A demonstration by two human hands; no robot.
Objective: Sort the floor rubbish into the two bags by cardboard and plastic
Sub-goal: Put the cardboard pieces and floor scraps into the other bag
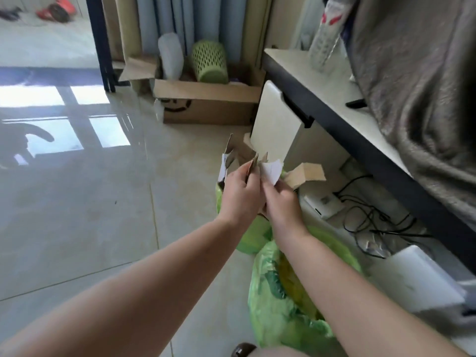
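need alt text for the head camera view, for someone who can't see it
Seen from above, a person's left hand and right hand together grip a bundle of torn cardboard pieces over green plastic bags on a glossy tiled floor. Behind stands an open cardboard box holding a green basket; a desk runs along the right.

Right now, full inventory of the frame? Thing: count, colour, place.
cardboard pieces: several, brown and white, held in both hands above the bags
plastic bags: two, green, on the floor under the hands
cardboard box: one, brown, open, on the floor by the curtain
basket: one, green, standing in the box
desk: one, white top with dark edge, right
blanket: one, grey, draped over the desk
cables: several, black, under the desk
left hand: grips cardboard
right hand: grips cardboard
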